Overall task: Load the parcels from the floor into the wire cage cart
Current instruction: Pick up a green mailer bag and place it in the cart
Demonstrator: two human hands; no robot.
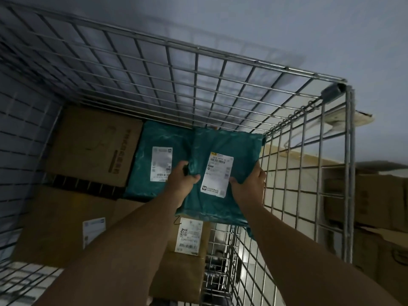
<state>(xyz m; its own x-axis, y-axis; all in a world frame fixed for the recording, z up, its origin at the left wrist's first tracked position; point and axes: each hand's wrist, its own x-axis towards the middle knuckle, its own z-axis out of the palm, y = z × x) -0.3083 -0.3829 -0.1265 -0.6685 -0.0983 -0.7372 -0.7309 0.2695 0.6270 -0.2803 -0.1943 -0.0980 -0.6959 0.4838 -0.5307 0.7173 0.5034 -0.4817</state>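
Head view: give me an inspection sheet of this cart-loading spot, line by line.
Surface: silver wire cage cart, its bottom mostly hidden under parcels.
Job's things: teal plastic mailer bag, white-labelled, held inside the cart near its right wall; second teal mailer lying to its left; brown cardboard boxes already loaded.
Clutter: nothing seen.
Hands: left hand grips the held bag's left edge; right hand holds its right side.
Cables: nothing seen.
Surroundings: dim light; grey wall; stacked cardboard cartons outside the cart, to the right.
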